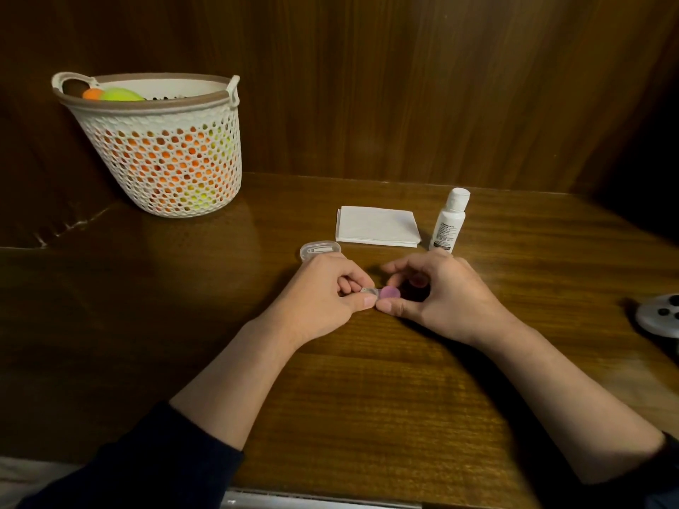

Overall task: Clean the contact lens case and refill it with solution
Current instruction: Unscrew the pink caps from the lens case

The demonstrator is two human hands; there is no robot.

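Pinching lens case (371, 291), left hand (323, 292), right hand (437, 292) fingers on purple cap (390, 292); tissue (376, 225), bottle (449, 222), basket (161, 148) behind

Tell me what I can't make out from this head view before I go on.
- Small clear contact lens case: mostly covered by the left hand and right hand; only its purple round cap shows.
- White plastic solution bottle: label print too small to read.
- Grey-white device: cut off by the right edge.
- White perforated basket: contents only glimpsed through its holes.
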